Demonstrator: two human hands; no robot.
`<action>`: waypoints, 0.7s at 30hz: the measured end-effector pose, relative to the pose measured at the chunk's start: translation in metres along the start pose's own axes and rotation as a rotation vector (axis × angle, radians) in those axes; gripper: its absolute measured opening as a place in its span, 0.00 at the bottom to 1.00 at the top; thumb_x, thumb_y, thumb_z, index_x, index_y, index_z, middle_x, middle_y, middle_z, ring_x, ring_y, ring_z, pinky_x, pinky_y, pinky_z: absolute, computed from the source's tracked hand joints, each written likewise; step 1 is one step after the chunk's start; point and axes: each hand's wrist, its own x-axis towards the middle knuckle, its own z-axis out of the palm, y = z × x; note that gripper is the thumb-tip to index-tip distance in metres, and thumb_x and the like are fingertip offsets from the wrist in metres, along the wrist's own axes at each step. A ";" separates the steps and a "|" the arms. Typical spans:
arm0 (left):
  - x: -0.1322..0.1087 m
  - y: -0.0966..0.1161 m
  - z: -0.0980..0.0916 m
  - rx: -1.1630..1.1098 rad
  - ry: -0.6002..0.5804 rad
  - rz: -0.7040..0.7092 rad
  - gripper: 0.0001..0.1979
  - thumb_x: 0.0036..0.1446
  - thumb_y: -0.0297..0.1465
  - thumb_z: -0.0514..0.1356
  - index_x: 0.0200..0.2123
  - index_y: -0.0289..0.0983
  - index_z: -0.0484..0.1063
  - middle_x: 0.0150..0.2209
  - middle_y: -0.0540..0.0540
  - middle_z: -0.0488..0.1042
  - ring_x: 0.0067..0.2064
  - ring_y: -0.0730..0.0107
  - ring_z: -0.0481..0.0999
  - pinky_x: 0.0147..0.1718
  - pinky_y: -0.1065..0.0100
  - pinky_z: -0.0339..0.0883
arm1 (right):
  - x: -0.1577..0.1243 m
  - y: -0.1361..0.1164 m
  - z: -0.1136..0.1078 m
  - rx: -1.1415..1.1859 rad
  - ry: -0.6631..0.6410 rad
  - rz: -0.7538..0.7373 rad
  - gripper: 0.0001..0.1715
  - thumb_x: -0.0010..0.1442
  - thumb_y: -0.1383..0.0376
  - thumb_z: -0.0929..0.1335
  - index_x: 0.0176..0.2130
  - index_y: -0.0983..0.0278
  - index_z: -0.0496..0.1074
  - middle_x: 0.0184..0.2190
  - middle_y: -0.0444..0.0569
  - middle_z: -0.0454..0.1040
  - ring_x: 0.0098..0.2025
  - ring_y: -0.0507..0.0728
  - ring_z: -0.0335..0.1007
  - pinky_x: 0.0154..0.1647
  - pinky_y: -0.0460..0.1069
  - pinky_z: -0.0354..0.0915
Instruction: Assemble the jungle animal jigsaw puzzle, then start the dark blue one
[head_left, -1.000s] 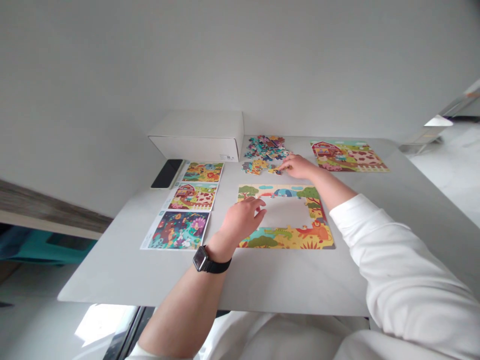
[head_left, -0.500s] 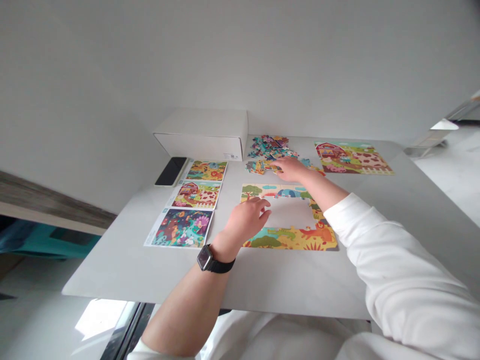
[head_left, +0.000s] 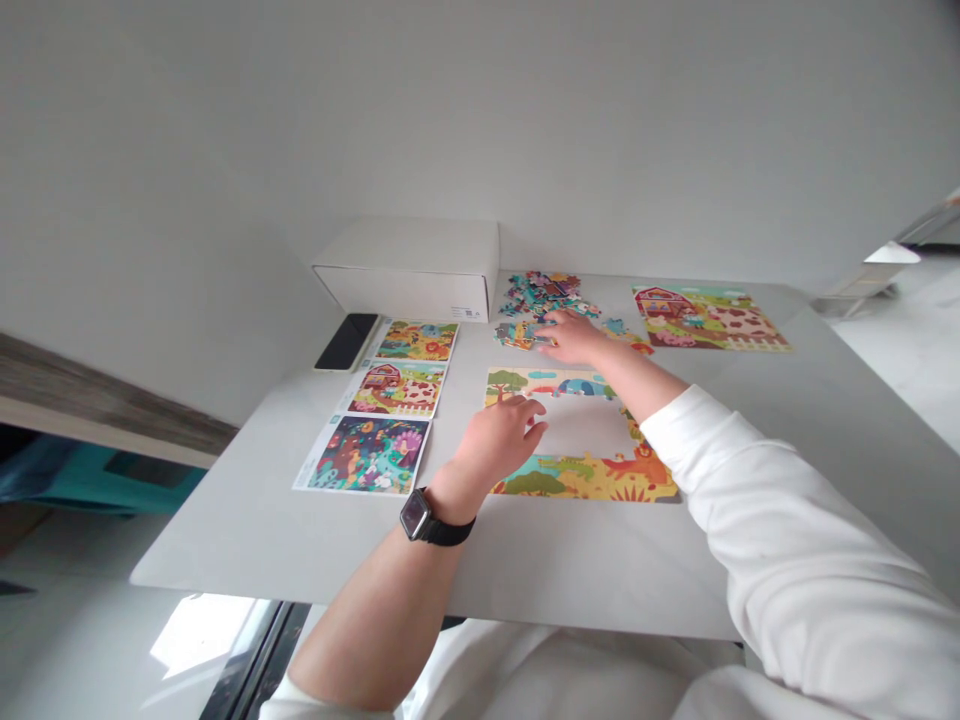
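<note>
My right hand (head_left: 574, 338) reaches to the back of the table, its fingers closed on a puzzle piece (head_left: 543, 341) among the loose yellow and grey pieces (head_left: 514, 334). The fingers partly cover that piece. Nearer to me, my left hand (head_left: 501, 435), with a black watch (head_left: 415, 515) on its wrist, rests over the left side of a partly assembled animal puzzle (head_left: 585, 478). Its fingers are loosely curled and apart, holding nothing I can see. The puzzle's border is joined around a bare white middle.
A heap of darker puzzle pieces (head_left: 541, 292) lies behind my right hand. To the right is an assembled farm puzzle (head_left: 712, 318). On the left are a sheet of three pictures (head_left: 371, 455), a phone (head_left: 346, 342) and a white box (head_left: 409, 290) against the wall.
My right hand has shifted slightly left over the loose pieces, and its fingers now cover different ones. My left hand stays on the puzzle's left side. The whole view has moved a little.
</note>
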 end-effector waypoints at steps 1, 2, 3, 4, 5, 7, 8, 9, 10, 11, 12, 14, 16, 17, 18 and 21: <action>0.000 0.000 0.000 0.000 0.000 -0.001 0.12 0.72 0.35 0.63 0.53 0.43 0.84 0.48 0.44 0.85 0.48 0.56 0.85 0.43 0.62 0.75 | 0.002 -0.002 -0.001 -0.002 0.008 0.017 0.21 0.73 0.54 0.71 0.58 0.57 0.85 0.70 0.57 0.72 0.71 0.71 0.67 0.72 0.62 0.64; 0.000 0.001 0.000 0.000 0.000 0.000 0.12 0.72 0.35 0.62 0.53 0.43 0.84 0.48 0.44 0.85 0.48 0.56 0.85 0.43 0.62 0.75 | 0.003 -0.004 -0.002 -0.002 0.024 0.035 0.19 0.74 0.54 0.70 0.54 0.58 0.87 0.68 0.58 0.73 0.70 0.71 0.68 0.71 0.61 0.65; 0.000 0.001 -0.001 0.000 0.001 0.001 0.12 0.73 0.35 0.62 0.53 0.43 0.84 0.48 0.44 0.85 0.48 0.56 0.85 0.44 0.62 0.75 | 0.005 -0.005 -0.003 -0.002 0.044 0.052 0.19 0.74 0.55 0.69 0.51 0.59 0.88 0.66 0.58 0.75 0.68 0.70 0.70 0.70 0.61 0.65; -0.001 0.002 -0.001 -0.001 0.001 0.003 0.12 0.73 0.35 0.62 0.53 0.43 0.83 0.48 0.44 0.85 0.48 0.56 0.85 0.44 0.62 0.75 | 0.007 -0.006 -0.005 -0.001 0.062 0.065 0.19 0.75 0.56 0.68 0.50 0.60 0.87 0.64 0.59 0.76 0.67 0.69 0.72 0.69 0.61 0.66; -0.001 0.003 -0.001 -0.003 0.000 0.005 0.12 0.73 0.35 0.62 0.53 0.43 0.83 0.49 0.44 0.85 0.48 0.56 0.85 0.44 0.62 0.75 | 0.009 -0.006 -0.005 0.001 0.074 0.072 0.19 0.75 0.57 0.68 0.52 0.61 0.87 0.62 0.59 0.77 0.66 0.69 0.72 0.69 0.60 0.66; -0.001 0.004 -0.002 -0.007 -0.004 0.007 0.12 0.73 0.35 0.62 0.53 0.43 0.83 0.48 0.44 0.86 0.48 0.57 0.85 0.45 0.63 0.76 | 0.016 -0.009 -0.004 0.003 0.080 0.070 0.21 0.74 0.57 0.68 0.58 0.62 0.84 0.62 0.60 0.78 0.66 0.69 0.72 0.69 0.60 0.65; -0.001 0.004 -0.002 -0.008 -0.006 0.005 0.12 0.72 0.35 0.62 0.53 0.43 0.83 0.48 0.44 0.85 0.48 0.57 0.85 0.45 0.63 0.76 | 0.020 -0.011 -0.003 0.004 0.075 0.065 0.23 0.74 0.57 0.68 0.62 0.63 0.82 0.63 0.61 0.77 0.67 0.70 0.71 0.70 0.60 0.65; -0.001 0.004 -0.003 -0.006 -0.007 0.000 0.12 0.72 0.34 0.62 0.53 0.43 0.84 0.48 0.44 0.85 0.48 0.57 0.85 0.46 0.63 0.76 | 0.025 -0.013 -0.001 0.004 0.067 0.064 0.25 0.74 0.56 0.69 0.64 0.63 0.80 0.64 0.61 0.76 0.68 0.70 0.70 0.70 0.61 0.64; 0.000 0.004 -0.003 -0.004 -0.003 -0.007 0.12 0.73 0.34 0.62 0.52 0.43 0.84 0.48 0.44 0.85 0.48 0.57 0.85 0.46 0.63 0.76 | 0.030 -0.016 0.001 0.003 0.058 0.071 0.27 0.74 0.55 0.69 0.66 0.62 0.79 0.65 0.61 0.76 0.69 0.71 0.69 0.71 0.61 0.64; 0.000 0.004 -0.004 -0.001 0.003 -0.014 0.12 0.73 0.35 0.61 0.52 0.43 0.84 0.48 0.43 0.85 0.48 0.56 0.85 0.46 0.62 0.76 | 0.035 -0.019 0.003 0.002 0.044 0.089 0.28 0.74 0.54 0.69 0.67 0.61 0.78 0.66 0.62 0.75 0.69 0.72 0.69 0.70 0.62 0.64; -0.001 0.004 -0.004 0.002 0.011 -0.021 0.12 0.73 0.35 0.61 0.51 0.43 0.84 0.47 0.43 0.85 0.49 0.56 0.85 0.47 0.62 0.76 | 0.041 -0.022 0.005 0.002 0.024 0.114 0.29 0.73 0.52 0.70 0.66 0.60 0.79 0.66 0.62 0.75 0.68 0.73 0.69 0.70 0.62 0.64; -0.001 0.003 -0.005 0.003 0.028 -0.034 0.12 0.73 0.35 0.61 0.51 0.43 0.84 0.47 0.43 0.85 0.49 0.56 0.85 0.47 0.62 0.76 | 0.051 -0.028 0.007 0.008 -0.017 0.169 0.28 0.71 0.49 0.72 0.63 0.58 0.81 0.66 0.62 0.75 0.67 0.74 0.70 0.68 0.64 0.65; -0.001 0.003 -0.006 0.001 0.041 -0.042 0.12 0.73 0.35 0.61 0.51 0.43 0.84 0.48 0.43 0.85 0.48 0.57 0.85 0.47 0.62 0.77 | 0.057 -0.033 0.007 0.031 -0.038 0.216 0.26 0.68 0.49 0.74 0.58 0.57 0.84 0.64 0.62 0.76 0.66 0.75 0.72 0.66 0.64 0.67; -0.001 0.002 -0.006 0.001 0.047 -0.048 0.12 0.73 0.35 0.61 0.52 0.43 0.84 0.49 0.43 0.85 0.48 0.57 0.85 0.47 0.62 0.77 | 0.059 -0.034 0.007 0.053 -0.035 0.235 0.24 0.66 0.50 0.75 0.56 0.58 0.84 0.64 0.62 0.76 0.65 0.74 0.73 0.65 0.64 0.67; -0.001 0.002 -0.006 0.001 0.054 -0.055 0.12 0.73 0.35 0.61 0.52 0.43 0.84 0.49 0.43 0.85 0.48 0.57 0.85 0.47 0.62 0.77 | 0.060 -0.035 0.006 0.080 -0.023 0.251 0.24 0.64 0.51 0.76 0.55 0.58 0.84 0.63 0.62 0.77 0.64 0.73 0.74 0.64 0.63 0.68; 0.000 0.000 -0.006 -0.005 0.080 -0.085 0.12 0.73 0.34 0.61 0.53 0.44 0.83 0.51 0.43 0.85 0.47 0.58 0.85 0.47 0.63 0.77 | 0.061 -0.035 0.003 0.216 0.043 0.271 0.25 0.58 0.58 0.79 0.54 0.60 0.81 0.59 0.59 0.80 0.58 0.69 0.77 0.60 0.60 0.71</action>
